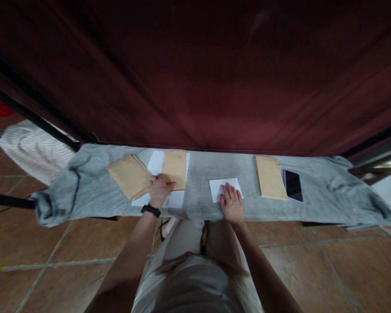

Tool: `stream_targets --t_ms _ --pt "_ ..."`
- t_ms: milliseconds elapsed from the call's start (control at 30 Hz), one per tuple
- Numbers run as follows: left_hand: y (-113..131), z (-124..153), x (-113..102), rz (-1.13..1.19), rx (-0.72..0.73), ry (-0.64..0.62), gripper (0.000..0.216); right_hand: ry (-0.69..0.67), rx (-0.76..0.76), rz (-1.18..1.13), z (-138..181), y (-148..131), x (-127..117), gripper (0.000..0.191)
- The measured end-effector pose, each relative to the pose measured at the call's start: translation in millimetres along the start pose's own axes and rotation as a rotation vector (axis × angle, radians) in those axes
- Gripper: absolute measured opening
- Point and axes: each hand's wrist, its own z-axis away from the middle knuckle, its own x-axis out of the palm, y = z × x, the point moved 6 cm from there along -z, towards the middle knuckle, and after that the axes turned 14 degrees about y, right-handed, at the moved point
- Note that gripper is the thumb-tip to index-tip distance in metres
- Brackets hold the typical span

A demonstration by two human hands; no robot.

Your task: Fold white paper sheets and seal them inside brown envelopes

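Note:
My left hand [160, 190], with a black band on its wrist, is at the lower left of a tan paper envelope [176, 163]. Its thumb lies over the envelope and its fingers are bent in at the edge; their tips are partly hidden. Under that envelope are white paper sheets [154, 161], and a small stack of tan envelopes [127, 174] lies slanted just to the left, close to the same hand. My right hand [232, 205] rests flat, fingers stretched, on a folded white paper [216, 190] near the front edge of the cloth-covered surface.
Another stack of tan envelopes [270, 177] lies to the right, beside a dark-screened phone [293, 186]. Grey cloth [198, 169] covers the narrow surface. A dark red panel [195, 87] rises behind it, and black metal bars [9, 200] stand at the sides.

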Motion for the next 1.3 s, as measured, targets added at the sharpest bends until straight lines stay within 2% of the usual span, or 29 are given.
stream_targets --t_ms 200,300,400,500,667,767,833,900,967,1067,1200,1267,1300 --pt "11 -19 -1 0.121 -0.063 -0.052 0.043 -0.006 0.001 -0.04 -2 0 -3 0.05" --pt "9 -21 -5 0.289 -0.211 0.005 0.039 -0.007 0.009 -0.053 -3 0 -4 0.049" --pt "0 -17 -5 0.701 -0.451 0.011 0.034 -0.005 0.01 -0.061 -5 -2 -6 0.048" --pt "-4 0 -1 1.032 -0.604 -0.074 0.033 0.0 0.009 -0.072 -5 -3 -7 0.048" --pt "2 55 6 1.217 -0.672 -0.231 0.034 0.0 0.02 -0.091 -5 -1 -9 0.046" --pt "9 88 14 1.307 -0.716 -0.255 0.039 0.011 0.063 -0.188 -8 -4 -14 0.044" --pt "17 105 19 1.359 -0.736 -0.279 0.041 0.014 0.16 -0.352 -11 -11 -19 0.045" --pt "26 119 23 1.425 -0.75 -0.315 0.042 -0.012 0.332 -0.596 -12 -22 -20 0.05" --pt "36 129 24 1.484 -0.757 -0.355 0.042 -0.102 0.548 -0.866 -10 -38 -15 0.055" --pt "45 142 26 1.508 -0.763 -0.405 0.042 -0.255 0.764 -1.186 -6 -64 -5 0.055" --pt "42 157 29 1.448 -0.698 -0.478 0.039 -0.295 0.925 -1.297 -1 -69 0 0.04" --pt "38 167 26 1.337 -0.573 -0.54 0.036 -0.314 0.959 -1.309 0 -65 0 0.037" --pt "35 169 20 1.248 -0.457 -0.541 0.035 -0.319 0.969 -1.303 0 -62 -2 0.036"
